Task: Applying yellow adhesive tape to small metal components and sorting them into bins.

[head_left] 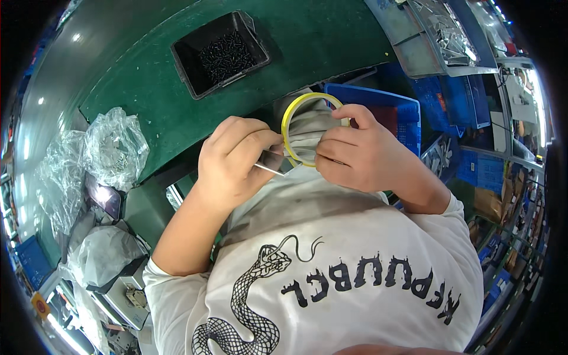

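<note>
My right hand [367, 148] is closed round the right side of a roll of yellow tape [286, 121], its wide ring facing up. In my left hand [234, 160], pinched between thumb and fingers, is a small flat plate with a shiny, mirror-like face and a pale edge [271, 170]. The left fingertips come close to the tape ring's left side; whether they touch it I cannot tell. The plate's corner lies near the lower part of the ring. Both hands are held in front of my white printed shirt [355, 236], above my lap.
On the green table [319, 35] stands a black bin [192, 77] of small dark parts. Crumpled clear plastic bags [115, 145] lie at the left. A blue crate [378, 94] is just beyond my right hand, with grey trays [414, 53] of metal parts at the far right.
</note>
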A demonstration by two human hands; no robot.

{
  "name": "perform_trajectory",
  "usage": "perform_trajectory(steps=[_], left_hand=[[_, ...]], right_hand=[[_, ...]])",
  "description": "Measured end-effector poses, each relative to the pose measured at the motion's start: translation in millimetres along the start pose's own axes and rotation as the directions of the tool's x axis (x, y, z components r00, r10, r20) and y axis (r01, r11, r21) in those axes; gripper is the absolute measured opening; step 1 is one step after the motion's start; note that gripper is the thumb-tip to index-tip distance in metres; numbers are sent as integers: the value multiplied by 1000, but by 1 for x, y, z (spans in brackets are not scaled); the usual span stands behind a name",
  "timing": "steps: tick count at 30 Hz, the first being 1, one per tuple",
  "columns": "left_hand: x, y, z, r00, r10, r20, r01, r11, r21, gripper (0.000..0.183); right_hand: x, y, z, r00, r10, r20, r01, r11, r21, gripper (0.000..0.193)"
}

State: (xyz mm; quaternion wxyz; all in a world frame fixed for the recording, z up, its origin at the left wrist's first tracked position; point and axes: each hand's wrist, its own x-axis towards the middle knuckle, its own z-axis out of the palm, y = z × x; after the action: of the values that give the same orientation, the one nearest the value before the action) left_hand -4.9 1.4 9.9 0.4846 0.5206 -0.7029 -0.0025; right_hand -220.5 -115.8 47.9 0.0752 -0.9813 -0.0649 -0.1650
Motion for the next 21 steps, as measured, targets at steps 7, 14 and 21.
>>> perform_trajectory(steps=[7,14,21], left_hand=[[-1,0,-1,997,-16,77,14,1000,26,30],[-3,0,1,995,-82,56,82,997,12,28],[-7,9,10,928,-313,205,351,918,-186,17]], right_hand=[[0,-1,2,999,-37,21,38,999,-14,11],[0,-5,12,997,43,68,-45,999,29,14],[5,-9,28,907,422,15,-421,902,89,20]])
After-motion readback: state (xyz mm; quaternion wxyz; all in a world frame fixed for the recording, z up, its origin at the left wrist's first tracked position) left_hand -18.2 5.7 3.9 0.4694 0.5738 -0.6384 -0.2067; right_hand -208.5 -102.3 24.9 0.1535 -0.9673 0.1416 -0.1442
